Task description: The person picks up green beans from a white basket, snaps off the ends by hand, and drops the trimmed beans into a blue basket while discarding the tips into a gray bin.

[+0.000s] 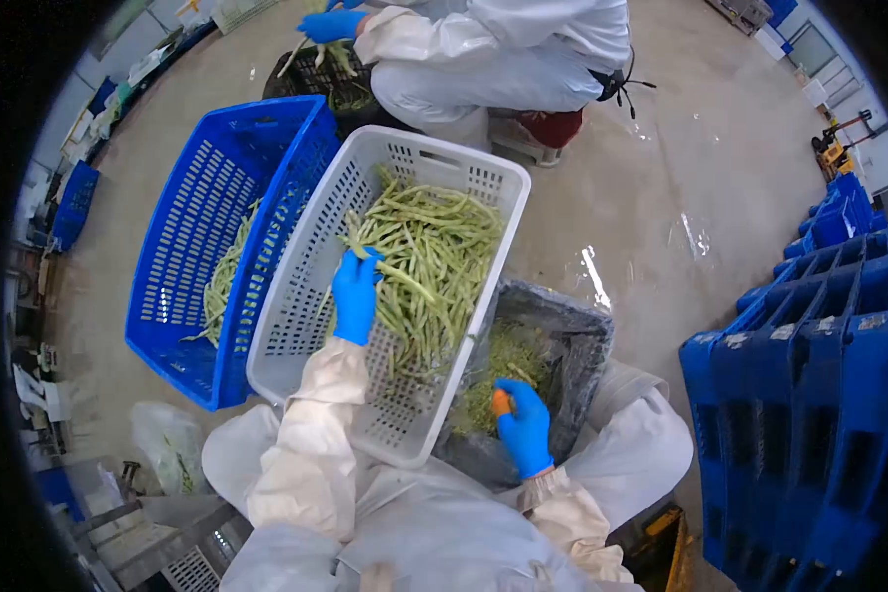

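Green beans, as seen from my head: long, slim pods (432, 232), pale green with lighter streaks, some a little bent, lying tangled over one another.
Where the beans lie: heaped in the white crate (390, 422) in front of me, mostly toward its far end and right side; the slotted floor shows near me.
My left hand (354, 296): blue-gloved, reaching over the crate, at the left edge of the heap.
Left fingers: drawn together, clamped on a long bean (411, 284) that slants out to the right over the pile.
My right hand (525, 429): blue-gloved, over the plastic-lined bin (584, 340) just right of the crate, apart from the heap.
Right fingers: curled inward, with a small orange item (502, 402) showing at their tips; I cannot tell whether they grip it or it is worn.
In the bin: fine green scraps (508, 357), loosely piled.
Blue crate: tilted close against my crate's left side (183, 286), with a smaller lot of beans (227, 281) inside.
Across from me: a co-worker's gloved hand (331, 25) with pale stalks, above a dark basket (311, 84).
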The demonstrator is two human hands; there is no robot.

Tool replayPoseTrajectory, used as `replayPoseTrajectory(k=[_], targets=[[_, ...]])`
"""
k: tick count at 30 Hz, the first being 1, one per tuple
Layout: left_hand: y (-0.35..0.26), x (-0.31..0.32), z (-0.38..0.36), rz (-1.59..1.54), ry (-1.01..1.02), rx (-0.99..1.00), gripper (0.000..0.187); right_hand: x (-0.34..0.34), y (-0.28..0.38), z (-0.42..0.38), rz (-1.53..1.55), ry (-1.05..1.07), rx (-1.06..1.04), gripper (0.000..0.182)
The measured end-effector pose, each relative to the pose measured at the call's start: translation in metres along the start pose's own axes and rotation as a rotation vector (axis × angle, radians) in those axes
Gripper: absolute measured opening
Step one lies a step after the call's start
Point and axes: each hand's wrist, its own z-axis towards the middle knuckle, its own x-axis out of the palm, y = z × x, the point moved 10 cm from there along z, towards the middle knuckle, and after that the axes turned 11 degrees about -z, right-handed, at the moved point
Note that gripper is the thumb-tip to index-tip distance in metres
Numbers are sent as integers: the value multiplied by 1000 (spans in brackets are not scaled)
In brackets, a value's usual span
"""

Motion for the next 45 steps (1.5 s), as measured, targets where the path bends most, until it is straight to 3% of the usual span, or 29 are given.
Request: replayPoseTrajectory(k=[2,6,11,13,14,16,19,28,35,42,45], targets=[[-3,-23,-21,-587,-64,-245,17,-6,11,0,76,2,10,21],[-40,-22,-85,-741,63,-369,19,-7,30,-8,282,35,-12,28],[-52,-28,-126,-813,34,-386,19,10,19,-23,364,166,-40,26],[-59,-32,-134,-829,29,-365,19,28,20,-34,670,452,98,27],[-63,-34,-137,-845,21,-356,19,22,26,-35,671,449,83,27],[-67,-40,-140,-830,8,-308,19,24,34,-47,1066,553,259,26],[-74,-46,-145,-812,-7,-259,18,21,42,-52,1158,606,277,25],[-88,-42,-166,-839,11,-200,18,23,16,-45,993,428,192,21],[-85,-44,-174,-831,-18,-180,18,23,15,-43,970,407,176,20],[-81,-37,-184,-832,-19,-212,17,5,2,-36,651,170,97,13],[-54,-15,-196,-1193,10,-422,20,-14,1,-37,528,17,71,10]])
